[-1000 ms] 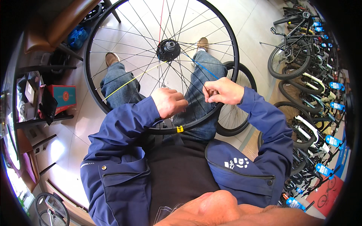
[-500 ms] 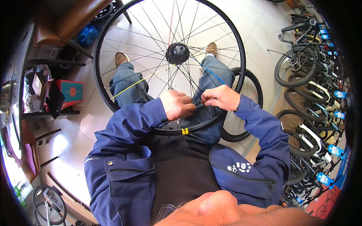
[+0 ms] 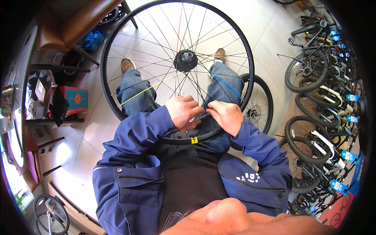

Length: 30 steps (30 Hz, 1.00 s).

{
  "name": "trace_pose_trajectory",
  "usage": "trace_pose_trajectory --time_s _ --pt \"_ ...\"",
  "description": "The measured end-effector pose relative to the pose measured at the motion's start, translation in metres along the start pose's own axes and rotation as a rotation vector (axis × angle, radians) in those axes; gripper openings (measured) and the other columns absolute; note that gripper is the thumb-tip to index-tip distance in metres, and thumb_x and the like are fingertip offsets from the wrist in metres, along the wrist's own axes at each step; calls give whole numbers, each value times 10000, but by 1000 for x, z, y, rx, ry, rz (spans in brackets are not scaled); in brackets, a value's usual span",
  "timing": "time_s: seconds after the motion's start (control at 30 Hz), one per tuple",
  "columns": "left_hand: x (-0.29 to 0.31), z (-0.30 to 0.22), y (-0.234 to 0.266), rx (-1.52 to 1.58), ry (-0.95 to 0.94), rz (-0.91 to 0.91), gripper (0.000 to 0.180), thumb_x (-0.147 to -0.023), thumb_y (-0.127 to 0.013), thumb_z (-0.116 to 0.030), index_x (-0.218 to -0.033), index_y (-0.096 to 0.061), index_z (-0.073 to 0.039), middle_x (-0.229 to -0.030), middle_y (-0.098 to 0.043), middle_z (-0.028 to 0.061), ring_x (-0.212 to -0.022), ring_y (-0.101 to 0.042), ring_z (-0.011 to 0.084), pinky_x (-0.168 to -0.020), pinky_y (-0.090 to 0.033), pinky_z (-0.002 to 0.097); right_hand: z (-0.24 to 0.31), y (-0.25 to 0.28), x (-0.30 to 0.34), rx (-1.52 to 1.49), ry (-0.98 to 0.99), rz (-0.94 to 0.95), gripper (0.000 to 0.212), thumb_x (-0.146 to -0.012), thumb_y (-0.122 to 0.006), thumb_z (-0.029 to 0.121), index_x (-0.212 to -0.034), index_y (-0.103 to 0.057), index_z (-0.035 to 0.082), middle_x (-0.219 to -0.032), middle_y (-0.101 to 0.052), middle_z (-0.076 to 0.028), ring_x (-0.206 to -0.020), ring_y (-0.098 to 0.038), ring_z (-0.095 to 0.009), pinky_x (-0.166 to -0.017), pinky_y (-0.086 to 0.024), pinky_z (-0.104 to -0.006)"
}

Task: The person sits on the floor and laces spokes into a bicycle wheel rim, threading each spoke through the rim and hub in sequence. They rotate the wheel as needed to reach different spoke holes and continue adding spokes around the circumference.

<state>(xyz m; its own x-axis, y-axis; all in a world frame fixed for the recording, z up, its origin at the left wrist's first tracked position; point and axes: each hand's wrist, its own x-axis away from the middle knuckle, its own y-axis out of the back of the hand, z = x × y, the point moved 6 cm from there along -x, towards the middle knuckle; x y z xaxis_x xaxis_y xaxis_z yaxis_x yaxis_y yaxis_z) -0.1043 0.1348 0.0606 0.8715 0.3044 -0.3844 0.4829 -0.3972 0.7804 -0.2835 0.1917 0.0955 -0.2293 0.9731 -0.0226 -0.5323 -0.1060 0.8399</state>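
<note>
A bicycle wheel rim (image 3: 250, 58) with a black hub (image 3: 185, 60) stands over my lap and legs. Most of its spokes are dark; one is yellow (image 3: 143, 91), one blue (image 3: 223, 83) and one red (image 3: 179, 33). At the near part of the wheel my left hand (image 3: 183, 112) curls round a dark spoke, its thumb lower than the fingers. Just right of it, my right hand (image 3: 227, 116) pinches a dark spoke between thumb and forefinger. The fingers partly hide where the spokes run. A yellow sticker (image 3: 194, 140) marks the rim nearest me.
Another wheel (image 3: 266, 98) is behind my right knee. A row of parked bicycles (image 3: 309, 70) lines the right side. To the left stand a brown chair (image 3: 64, 33), a shelf with a red and teal box (image 3: 74, 100), and a blue plastic bag (image 3: 93, 39).
My right hand has moved down and left, closer to my left hand. The left thumb has come away from the fingers. The wheel has shifted slightly right and down in view.
</note>
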Motion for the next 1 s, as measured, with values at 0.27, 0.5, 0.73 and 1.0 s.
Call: trace_pose_trajectory --time_s 0.27,0.5,0.73,1.0 --pt "-1 3 -4 -41 72 -123 310 -897 -841 -148 -1192 -749 -123 -937 -716 40 -864 -721 274 -706 -623 403 -30 -22 -11 -420 -432 390 220 -970 -854 115 -1094 -760 -40 -913 -813 -137 -818 -766 -144 -810 -623 -311" --pt "-5 -2 1 -93 75 -140 295 -904 -835 -147 -1188 -756 -131 -899 -668 28 -820 -705 256 -671 -609 396 -34 -29 -13 -404 -370 401 275 -959 -881 118 -1140 -744 -36 -961 -803 -69 -876 -739 -128 -840 -615 -330" --pt "-8 -4 0 -70 65 -138 298 -887 -838 -151 -1175 -762 -147 -913 -653 32 -804 -683 259 -666 -599 402 -55 -50 -8 -933 -580 463 294 -999 -850 74 -1232 -752 -74 -1077 -843 -103 -1010 -787 -129 -884 -629 -313" --pt "-13 -4 -6 -109 195 -22 345 -919 -808 -211 -1243 -714 -137 -927 -699 56 -836 -710 295 -691 -600 438 -17 -17 10 -484 -339 141 411 -953 -863 28 -1327 -700 -18 -1165 -819 -113 -907 -735 -105 -807 -606 -302"
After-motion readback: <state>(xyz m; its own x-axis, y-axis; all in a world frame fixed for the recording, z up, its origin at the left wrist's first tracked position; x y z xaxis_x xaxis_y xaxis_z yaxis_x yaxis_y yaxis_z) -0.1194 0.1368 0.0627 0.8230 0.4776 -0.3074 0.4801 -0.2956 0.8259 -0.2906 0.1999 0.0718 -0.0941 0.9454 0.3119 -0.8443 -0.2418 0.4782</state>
